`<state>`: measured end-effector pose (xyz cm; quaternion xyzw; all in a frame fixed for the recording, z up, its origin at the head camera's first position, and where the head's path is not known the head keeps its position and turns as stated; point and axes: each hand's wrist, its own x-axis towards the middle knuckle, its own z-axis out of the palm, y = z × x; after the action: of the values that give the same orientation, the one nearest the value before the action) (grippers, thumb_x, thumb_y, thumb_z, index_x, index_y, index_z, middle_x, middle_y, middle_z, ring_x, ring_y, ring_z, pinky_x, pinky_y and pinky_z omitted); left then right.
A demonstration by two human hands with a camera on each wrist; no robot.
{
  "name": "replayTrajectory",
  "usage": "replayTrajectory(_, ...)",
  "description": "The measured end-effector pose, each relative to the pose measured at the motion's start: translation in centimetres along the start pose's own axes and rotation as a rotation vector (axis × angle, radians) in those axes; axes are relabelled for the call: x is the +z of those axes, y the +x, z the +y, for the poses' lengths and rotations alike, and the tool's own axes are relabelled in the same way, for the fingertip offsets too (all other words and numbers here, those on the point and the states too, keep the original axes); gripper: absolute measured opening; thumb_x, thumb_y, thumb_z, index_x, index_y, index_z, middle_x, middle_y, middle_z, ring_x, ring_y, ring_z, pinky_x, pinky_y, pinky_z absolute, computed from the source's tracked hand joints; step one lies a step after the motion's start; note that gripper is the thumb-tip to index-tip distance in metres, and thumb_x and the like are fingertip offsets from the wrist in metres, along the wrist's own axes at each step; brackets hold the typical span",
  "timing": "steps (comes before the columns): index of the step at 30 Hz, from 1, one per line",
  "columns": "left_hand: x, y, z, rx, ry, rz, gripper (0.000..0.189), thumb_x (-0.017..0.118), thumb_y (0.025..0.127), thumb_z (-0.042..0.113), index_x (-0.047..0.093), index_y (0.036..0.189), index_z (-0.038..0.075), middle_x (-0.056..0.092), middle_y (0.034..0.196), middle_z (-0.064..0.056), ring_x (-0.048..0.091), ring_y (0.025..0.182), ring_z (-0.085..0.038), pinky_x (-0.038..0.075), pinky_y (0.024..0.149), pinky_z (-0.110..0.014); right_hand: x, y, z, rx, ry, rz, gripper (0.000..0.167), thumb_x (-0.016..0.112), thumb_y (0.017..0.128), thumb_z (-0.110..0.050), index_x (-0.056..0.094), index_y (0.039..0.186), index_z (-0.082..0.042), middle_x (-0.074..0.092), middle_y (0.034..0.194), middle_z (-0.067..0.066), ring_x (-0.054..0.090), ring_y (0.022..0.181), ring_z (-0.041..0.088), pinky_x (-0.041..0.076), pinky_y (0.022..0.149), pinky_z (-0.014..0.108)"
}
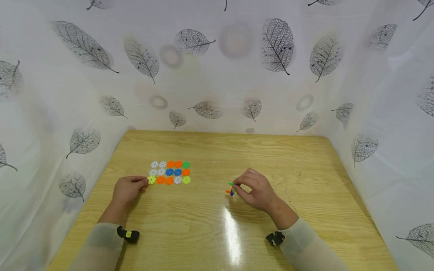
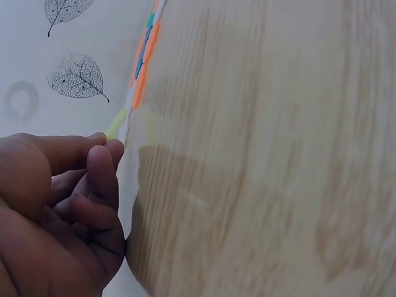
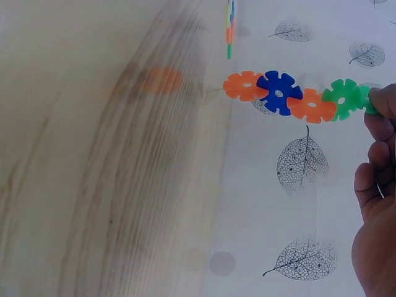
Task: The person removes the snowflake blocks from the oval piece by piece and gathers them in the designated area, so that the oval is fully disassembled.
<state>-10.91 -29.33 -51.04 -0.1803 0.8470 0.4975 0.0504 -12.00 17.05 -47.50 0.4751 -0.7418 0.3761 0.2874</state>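
My left hand [image 1: 126,191] pinches the edge of a yellow-green snowflake disc [image 1: 151,180] between thumb and index finger, at the near left corner of a block of discs. Seen from the left wrist, that disc [image 2: 115,124] tilts up slightly. Over the table's middle, my right hand [image 1: 257,190] pinches the end of a short chain of interlocked notched discs. In the right wrist view the chain runs from a green disc [image 3: 366,99] at the fingertips through another green, an orange [image 3: 312,106] and a blue disc [image 3: 279,93] to an orange disc [image 3: 246,86].
Three rows of flat discs, white [image 1: 161,172], orange [image 1: 171,164], blue [image 1: 178,172], green [image 1: 186,165] and yellow-green, lie on the left of the wooden table [image 1: 210,233]. A pale leaf-print curtain [image 1: 217,82] closes off the back and both sides.
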Motion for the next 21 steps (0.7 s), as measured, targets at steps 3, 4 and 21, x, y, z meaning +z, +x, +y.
replayTrajectory(3, -0.14, 0.17, -0.16, 0.005, 0.037, -0.008, 0.034, 0.071, 0.100, 0.021, 0.072, 0.121, -0.007, 0.077, 0.096, -0.008, 0.071, 0.076, -0.013, 0.056, 0.068, -0.025, 0.00, -0.02, -0.01, 0.001, 0.001, 0.001, 0.014, 0.080, 0.083, -0.001, 0.077, 0.094, -0.009, 0.073, 0.086, -0.004, 0.064, 0.076, 0.012, 0.052, 0.068, 0.029)
replayTrajectory(4, -0.18, 0.18, -0.18, 0.008, 0.054, -0.012, 0.034, 0.070, 0.101, 0.021, 0.073, 0.120, -0.006, 0.077, 0.095, -0.007, 0.071, 0.076, -0.013, 0.056, 0.068, -0.025, -0.01, -0.01, 0.00, 0.001, 0.001, 0.001, 0.014, 0.080, 0.083, -0.001, 0.077, 0.094, -0.009, 0.073, 0.086, -0.004, 0.064, 0.076, 0.012, 0.052, 0.068, 0.029)
replayTrajectory(21, -0.16, 0.06, 0.36, -0.003, 0.163, -0.012, 0.038, 0.069, 0.101, 0.030, 0.074, 0.121, -0.002, 0.077, 0.095, -0.006, 0.070, 0.077, -0.011, 0.052, 0.070, -0.026, -0.14, 0.01, -0.08, 0.007, 0.001, -0.005, 0.013, 0.080, 0.085, -0.002, 0.077, 0.094, -0.010, 0.073, 0.086, -0.004, 0.063, 0.075, 0.013, 0.052, 0.067, 0.029)
